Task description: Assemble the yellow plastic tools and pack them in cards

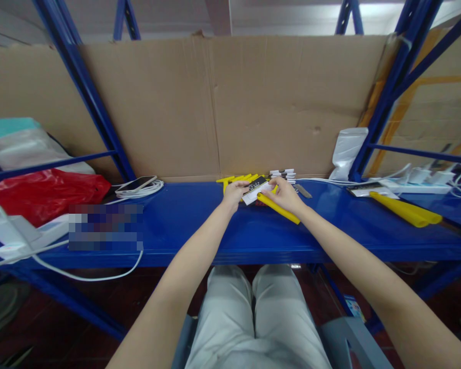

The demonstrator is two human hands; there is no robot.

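Between my hands is a small black-and-white card or packet (255, 190), tilted above the blue table. My left hand (235, 193) is closed on its left edge. My right hand (285, 197) has its fingers closed at the card's right end. A yellow stick-like handle (280, 208) slants under my right hand; whether the hand grips it too is unclear. Just behind, several yellow T-shaped pieces (232, 179) lie in a row. A stack of small white-and-black packets (283, 176) sits beside them, and a grey flat strip (303, 191) lies to the right.
Cardboard (253, 102) walls off the back of the blue table (176, 220). At left are a red bag (49, 192), a phone with coiled white cable (139, 188) and a power strip. On the right lie yellow tubes (405, 209), another power strip (418, 185) and a white pouch (348, 154).
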